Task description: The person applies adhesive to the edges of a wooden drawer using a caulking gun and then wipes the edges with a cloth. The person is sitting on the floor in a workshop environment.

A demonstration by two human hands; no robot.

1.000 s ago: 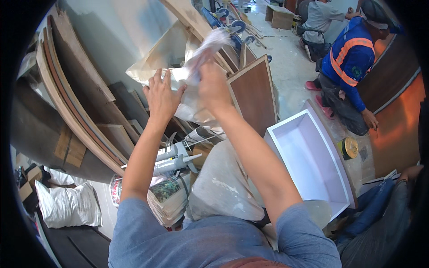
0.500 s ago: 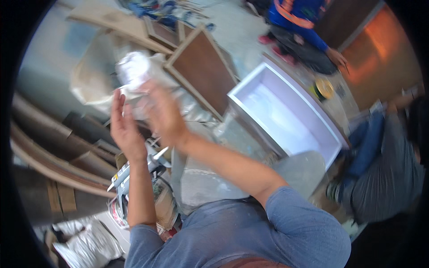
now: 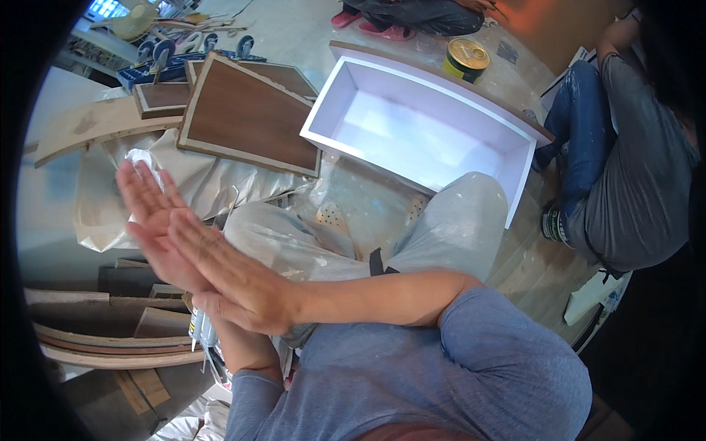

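My left hand [image 3: 156, 219] is raised palm up, its fingers stretched out. Across its palm and wrist lies my right hand [image 3: 239, 275], flat with the fingers straight. I see nothing held in either hand. A crumpled white wad [image 3: 138, 156] shows just behind my left fingertips, over a beige sheet [image 3: 95, 213]; whether it touches the fingers I cannot tell. Partly hidden by my left forearm is a caulking gun with a tube [image 3: 198, 327]. Beyond my knees a white open box [image 3: 412, 125], like a drawer, rests on a brown board [image 3: 540, 132].
Brown framed panels [image 3: 246, 121] lean at the far left, near a blue wheeled dolly [image 3: 165, 70]. A yellow-lidded can [image 3: 467, 57] stands behind the box. One person [image 3: 632, 176] sits at the right; another [image 3: 419, 15] crouches at the back. Curved wooden pieces [image 3: 110, 345] lie at left.
My hands have come together, the right now lying across the left; before, they were apart and blurred. The view has turned, so the box and panels appear further left and higher.
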